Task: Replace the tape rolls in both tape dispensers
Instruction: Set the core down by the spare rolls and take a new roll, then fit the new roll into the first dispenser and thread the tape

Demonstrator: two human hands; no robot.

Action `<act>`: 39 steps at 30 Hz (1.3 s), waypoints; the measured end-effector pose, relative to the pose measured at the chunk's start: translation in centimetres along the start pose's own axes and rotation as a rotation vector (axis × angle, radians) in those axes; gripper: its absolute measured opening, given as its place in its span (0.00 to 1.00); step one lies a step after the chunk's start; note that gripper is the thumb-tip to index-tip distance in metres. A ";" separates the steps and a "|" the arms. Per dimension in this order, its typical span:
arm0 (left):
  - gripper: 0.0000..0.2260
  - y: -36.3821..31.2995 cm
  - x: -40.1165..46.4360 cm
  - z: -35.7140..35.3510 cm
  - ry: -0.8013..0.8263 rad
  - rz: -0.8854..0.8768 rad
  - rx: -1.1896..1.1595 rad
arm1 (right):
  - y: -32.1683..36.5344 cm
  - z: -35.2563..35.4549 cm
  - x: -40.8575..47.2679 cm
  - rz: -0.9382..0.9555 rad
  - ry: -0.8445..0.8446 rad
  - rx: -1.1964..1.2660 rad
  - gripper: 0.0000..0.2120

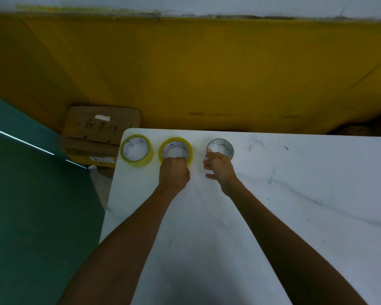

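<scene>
Three rolls stand in a row near the far left corner of the white marble table [273, 216]. A full yellow tape roll [137, 150] is at the left, untouched. My left hand [174, 172] grips the near rim of the middle yellow tape roll [176, 148]. My right hand [218, 167] holds the near side of a bare grey cardboard core [220, 146] with thumb and forefinger; its other fingers are spread. No tape dispenser is in view.
Cardboard boxes [101, 128] are stacked on the floor beyond the table's left corner. A yellow wall [207, 73] runs behind the table. A green surface [31, 194] lies to the left. Pen marks [271, 175] dot the tabletop.
</scene>
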State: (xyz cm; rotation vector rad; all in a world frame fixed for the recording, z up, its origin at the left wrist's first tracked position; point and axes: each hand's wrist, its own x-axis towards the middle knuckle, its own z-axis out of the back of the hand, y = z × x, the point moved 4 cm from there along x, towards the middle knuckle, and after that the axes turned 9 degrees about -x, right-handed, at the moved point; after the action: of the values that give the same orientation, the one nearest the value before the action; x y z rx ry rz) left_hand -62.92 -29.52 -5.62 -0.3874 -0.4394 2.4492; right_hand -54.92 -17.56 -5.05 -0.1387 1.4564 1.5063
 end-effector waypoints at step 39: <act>0.12 -12.5 -12.6 16.1 -0.279 0.269 -1.144 | 7.3 7.0 -18.9 0.445 0.116 0.085 0.11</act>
State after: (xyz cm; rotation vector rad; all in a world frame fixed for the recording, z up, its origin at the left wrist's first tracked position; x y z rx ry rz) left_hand -52.70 -31.30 16.01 -0.5694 -2.0179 2.2456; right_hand -46.85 -20.76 14.49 0.1631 1.7204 1.8081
